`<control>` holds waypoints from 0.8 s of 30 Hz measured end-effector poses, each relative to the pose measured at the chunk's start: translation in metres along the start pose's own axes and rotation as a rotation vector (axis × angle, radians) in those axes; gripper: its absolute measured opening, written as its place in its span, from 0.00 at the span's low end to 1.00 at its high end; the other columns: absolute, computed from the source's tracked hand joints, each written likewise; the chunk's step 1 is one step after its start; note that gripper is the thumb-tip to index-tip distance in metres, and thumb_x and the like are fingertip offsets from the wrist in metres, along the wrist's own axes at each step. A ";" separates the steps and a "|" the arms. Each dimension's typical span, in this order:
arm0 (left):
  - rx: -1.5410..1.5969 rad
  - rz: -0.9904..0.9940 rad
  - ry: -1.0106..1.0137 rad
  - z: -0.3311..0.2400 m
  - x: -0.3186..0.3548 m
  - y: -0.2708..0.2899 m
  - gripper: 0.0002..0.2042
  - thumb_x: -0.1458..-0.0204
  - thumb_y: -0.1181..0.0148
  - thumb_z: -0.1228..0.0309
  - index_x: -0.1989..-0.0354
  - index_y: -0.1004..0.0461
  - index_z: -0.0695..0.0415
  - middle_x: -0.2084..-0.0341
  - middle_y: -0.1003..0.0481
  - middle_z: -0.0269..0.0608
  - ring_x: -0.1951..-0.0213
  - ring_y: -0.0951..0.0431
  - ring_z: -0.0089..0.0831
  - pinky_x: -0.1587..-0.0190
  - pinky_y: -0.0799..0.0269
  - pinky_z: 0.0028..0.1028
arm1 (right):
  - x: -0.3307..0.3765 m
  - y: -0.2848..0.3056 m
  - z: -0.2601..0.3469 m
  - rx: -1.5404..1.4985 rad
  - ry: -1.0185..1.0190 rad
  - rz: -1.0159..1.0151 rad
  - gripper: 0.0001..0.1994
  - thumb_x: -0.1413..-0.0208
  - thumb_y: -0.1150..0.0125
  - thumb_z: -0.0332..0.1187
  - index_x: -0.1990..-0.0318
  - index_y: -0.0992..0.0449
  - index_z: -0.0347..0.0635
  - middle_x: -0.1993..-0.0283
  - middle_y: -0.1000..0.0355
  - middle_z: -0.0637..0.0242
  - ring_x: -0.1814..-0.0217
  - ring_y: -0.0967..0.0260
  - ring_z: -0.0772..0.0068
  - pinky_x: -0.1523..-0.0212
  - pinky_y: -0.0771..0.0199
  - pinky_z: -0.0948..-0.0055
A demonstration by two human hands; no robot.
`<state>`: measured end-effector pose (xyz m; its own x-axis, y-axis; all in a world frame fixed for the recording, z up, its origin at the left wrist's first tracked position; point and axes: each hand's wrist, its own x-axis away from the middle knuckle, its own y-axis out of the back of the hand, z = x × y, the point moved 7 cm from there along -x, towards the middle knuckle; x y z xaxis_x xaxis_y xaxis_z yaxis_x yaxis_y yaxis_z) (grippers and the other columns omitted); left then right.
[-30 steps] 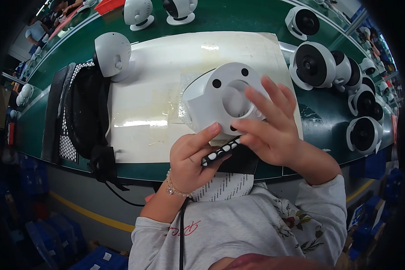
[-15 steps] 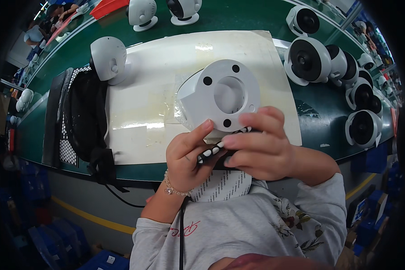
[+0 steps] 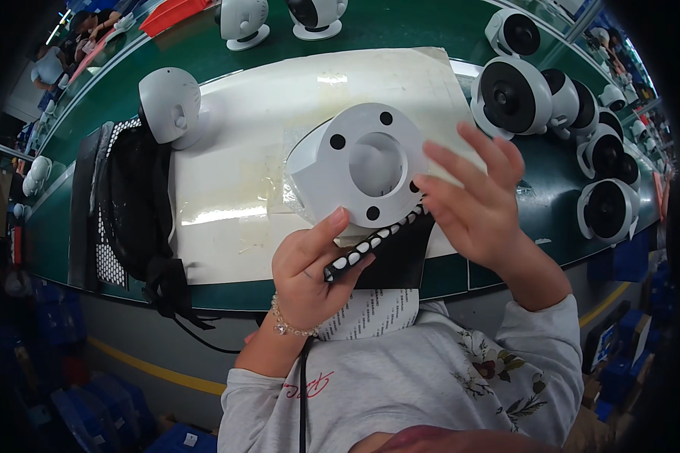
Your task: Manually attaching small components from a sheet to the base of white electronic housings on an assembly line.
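A white fan-like device (image 3: 310,170) lies on the board with the round base (image 3: 332,181), which has a wide central opening, facing up. Several black round pads (image 3: 338,142) sit around that base. Below it, my left hand (image 3: 306,268) grips a black sheet of adhesive pads (image 3: 381,238), with a row of white holes along its upper edge; the thumb lies near the base's lower rim. My right hand (image 3: 480,200) is at the base's right rim, one fingertip touching a black pad (image 3: 414,184) there. Its other fingers are spread apart.
A pale board (image 3: 227,181) covers the green table (image 3: 431,30). At left stand another white device (image 3: 168,106) and a black mesh bag (image 3: 140,204). Several white devices with black fronts (image 3: 514,94) crowd the right side. A red tray (image 3: 172,15) is at the far left.
My right hand has moved from the pad sheet up to the base's right rim, and its fingers have spread. A black pad now shows there. My left hand still holds the sheet.
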<state>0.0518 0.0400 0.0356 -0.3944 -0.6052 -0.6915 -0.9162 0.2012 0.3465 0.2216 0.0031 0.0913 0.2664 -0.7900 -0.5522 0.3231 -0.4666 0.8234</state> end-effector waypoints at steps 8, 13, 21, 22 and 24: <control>-0.064 0.043 -0.095 -0.004 0.002 0.000 0.09 0.69 0.34 0.82 0.78 0.30 0.66 0.50 0.35 0.54 0.75 0.26 0.29 0.72 0.30 0.23 | -0.060 0.014 0.005 -0.126 0.084 -0.123 0.13 0.53 0.43 0.36 0.61 0.26 0.41 0.51 0.34 0.63 0.48 0.39 0.64 0.45 0.50 0.65; -0.078 0.054 -0.143 -0.007 0.006 0.009 0.11 0.70 0.32 0.78 0.75 0.25 0.63 0.49 0.37 0.51 0.66 0.26 0.35 0.68 0.29 0.27 | -0.088 -0.004 -0.016 -0.419 0.085 0.176 0.13 0.53 0.43 0.32 0.60 0.28 0.38 0.62 0.34 0.65 0.57 0.39 0.66 0.55 0.39 0.71; -0.023 0.074 -0.135 -0.005 0.001 0.012 0.13 0.75 0.41 0.77 0.74 0.26 0.62 0.57 0.30 0.44 0.66 0.26 0.39 0.68 0.29 0.31 | -0.091 -0.027 -0.020 -0.531 0.076 0.284 0.14 0.54 0.40 0.35 0.61 0.29 0.38 0.69 0.33 0.69 0.67 0.37 0.75 0.67 0.37 0.77; -0.051 0.107 -0.165 -0.009 -0.001 0.013 0.11 0.72 0.41 0.77 0.75 0.26 0.62 0.58 0.29 0.43 0.67 0.26 0.38 0.69 0.29 0.30 | -0.094 -0.023 -0.021 -0.527 0.074 0.284 0.14 0.54 0.40 0.35 0.61 0.29 0.38 0.69 0.33 0.69 0.67 0.37 0.75 0.67 0.37 0.77; -0.014 0.131 -0.147 -0.010 -0.003 0.018 0.10 0.72 0.40 0.77 0.75 0.26 0.63 0.59 0.29 0.43 0.70 0.25 0.37 0.71 0.29 0.29 | -0.098 -0.019 -0.026 -0.602 -0.018 0.401 0.13 0.53 0.40 0.36 0.64 0.29 0.37 0.73 0.34 0.70 0.71 0.38 0.77 0.70 0.39 0.78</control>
<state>0.0369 0.0372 0.0503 -0.5169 -0.4554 -0.7249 -0.8559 0.2589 0.4476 0.2132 0.0997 0.1264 0.4562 -0.8632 -0.2162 0.6492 0.1567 0.7443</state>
